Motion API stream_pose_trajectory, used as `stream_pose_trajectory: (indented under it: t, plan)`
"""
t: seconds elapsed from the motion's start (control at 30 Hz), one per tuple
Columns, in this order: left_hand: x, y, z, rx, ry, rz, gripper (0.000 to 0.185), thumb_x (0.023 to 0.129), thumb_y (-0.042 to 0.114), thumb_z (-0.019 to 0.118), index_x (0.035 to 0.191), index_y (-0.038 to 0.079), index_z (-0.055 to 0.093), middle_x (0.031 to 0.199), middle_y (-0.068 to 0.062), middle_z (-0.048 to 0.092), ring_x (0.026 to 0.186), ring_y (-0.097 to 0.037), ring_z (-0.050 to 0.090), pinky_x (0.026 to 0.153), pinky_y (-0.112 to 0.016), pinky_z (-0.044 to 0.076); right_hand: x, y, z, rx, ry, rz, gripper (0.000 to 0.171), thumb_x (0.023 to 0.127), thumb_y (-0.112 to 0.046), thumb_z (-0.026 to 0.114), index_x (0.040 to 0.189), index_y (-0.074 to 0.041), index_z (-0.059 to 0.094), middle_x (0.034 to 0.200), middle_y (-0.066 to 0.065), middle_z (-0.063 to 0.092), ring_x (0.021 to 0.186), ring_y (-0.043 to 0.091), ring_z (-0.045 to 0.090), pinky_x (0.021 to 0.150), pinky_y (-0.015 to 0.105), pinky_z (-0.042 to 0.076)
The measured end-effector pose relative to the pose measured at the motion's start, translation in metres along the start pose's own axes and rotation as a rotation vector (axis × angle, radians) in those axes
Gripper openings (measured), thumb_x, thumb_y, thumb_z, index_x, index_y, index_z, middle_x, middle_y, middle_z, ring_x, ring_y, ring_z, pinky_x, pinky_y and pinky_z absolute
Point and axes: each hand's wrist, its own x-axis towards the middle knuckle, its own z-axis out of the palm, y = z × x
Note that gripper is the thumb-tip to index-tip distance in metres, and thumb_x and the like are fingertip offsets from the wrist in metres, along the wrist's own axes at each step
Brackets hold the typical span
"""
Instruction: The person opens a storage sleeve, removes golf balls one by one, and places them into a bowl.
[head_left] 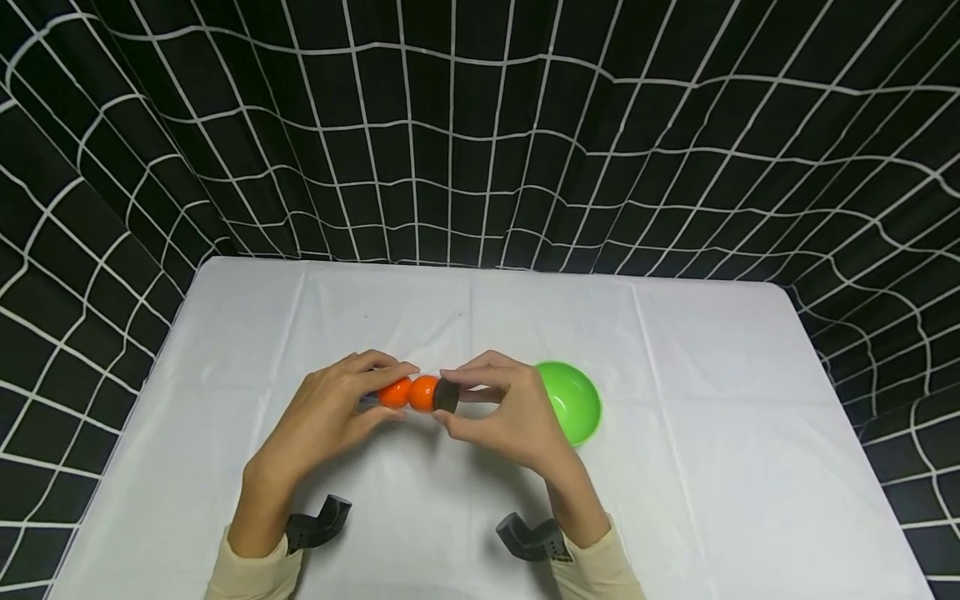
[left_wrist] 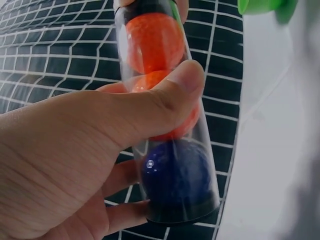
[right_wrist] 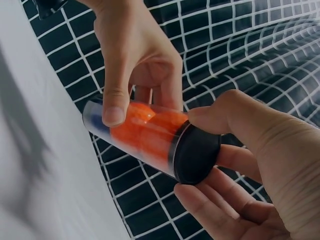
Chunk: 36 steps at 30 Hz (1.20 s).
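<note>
Hands (head_left: 420,412) on tube (right_wrist: 145,137); blue ball (left_wrist: 175,172) in L wrist only.

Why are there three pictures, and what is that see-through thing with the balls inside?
All three pictures show the same moment from different cameras. The big one comes from a camera on the person's head, looking down at a table with a white cloth. The other two come from small cameras strapped to each wrist, so you see the hands very close.

The left hand holds a clear tube around its middle. Inside are two orange balls and one dark blue ball. The right hand pinches the black cap at the tube's end. Beside that hand, a green bowl sits on the cloth. The black and white checked cloth hangs behind the table.
</note>
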Motion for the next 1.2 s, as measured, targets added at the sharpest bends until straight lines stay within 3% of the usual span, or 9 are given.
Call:
stream_pose_trajectory:
  t: [0.17,0.37,0.77,1.2]
  plan:
    - [-0.0014,0.0015,-0.0009,0.001,0.000,-0.016,0.053,0.083,0.030,0.091,0.134,0.027,0.075,0.125,0.006,0.074,0.103,-0.015,0.071,0.080,-0.038,0.060,-0.0005,-0.0028,0.0000,0.011,-0.013,0.015,0.041,0.075,-0.003,0.092,0.115,-0.007,0.082,0.102,0.005,0.077,0.096,0.017,0.076,0.085,0.035,0.067]
    - [-0.0005,0.0009,-0.0007,0.012,-0.001,-0.017,0.054,0.084,0.030,0.091,0.135,0.027,0.074,0.124,0.006,0.074,0.103,-0.015,0.072,0.081,-0.039,0.060,-0.0011,-0.0029,0.0040,0.040,0.014,0.068,0.039,0.077,-0.003,0.091,0.115,-0.008,0.082,0.105,0.005,0.076,0.100,0.018,0.075,0.087,0.031,0.066]
    - [0.0013,0.0022,-0.0010,0.039,0.001,-0.028,0.055,0.084,0.032,0.090,0.136,0.027,0.074,0.123,0.006,0.074,0.101,-0.014,0.073,0.082,-0.038,0.061,0.0025,-0.0025,0.0060,0.054,0.062,0.090,0.037,0.077,-0.003,0.092,0.112,-0.006,0.082,0.107,0.008,0.075,0.100,0.020,0.076,0.087,0.027,0.065]
    - [-0.0030,0.0018,-0.0040,-0.015,-0.004,-0.049,0.053,0.084,0.025,0.091,0.134,0.025,0.075,0.126,0.004,0.074,0.109,-0.016,0.070,0.090,-0.040,0.061,0.0015,-0.0067,0.0037,0.059,-0.014,0.068,0.041,0.076,-0.001,0.091,0.116,-0.007,0.082,0.105,0.007,0.077,0.100,0.018,0.075,0.088,0.029,0.066]
